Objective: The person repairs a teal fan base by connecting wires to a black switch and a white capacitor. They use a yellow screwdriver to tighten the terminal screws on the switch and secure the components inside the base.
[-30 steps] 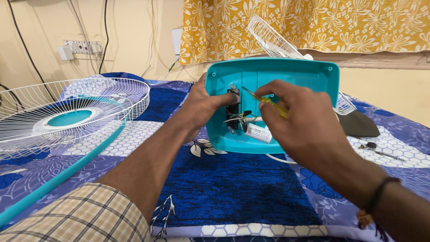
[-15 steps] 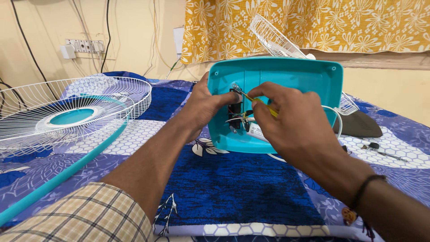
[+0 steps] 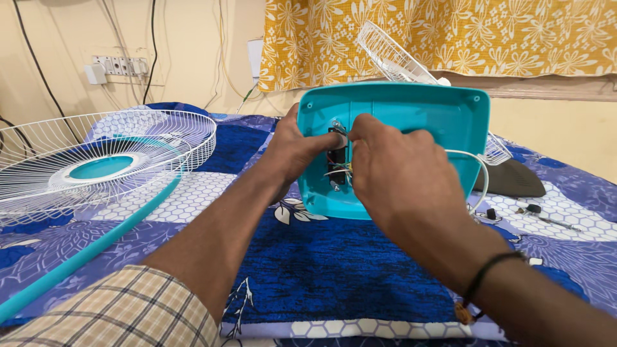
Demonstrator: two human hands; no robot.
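Head view: teal fan housing [image 3: 411, 122] stood tilted on its edge on the blue patterned bedspread [image 3: 334, 270], open side toward the camera. Left hand [image 3: 297, 149] gripped its left rim, fingers at the wiring [image 3: 339, 168]. Right hand [image 3: 392, 177] was closed over the wiring; the yellow tool seen 0.5 s earlier was now hidden. White fan grille [image 3: 96, 160] lay left.

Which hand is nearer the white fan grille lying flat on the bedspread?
Left. The left hand grips the teal housing edge on the side facing the white fan grille; the right hand is farther, across the housing.
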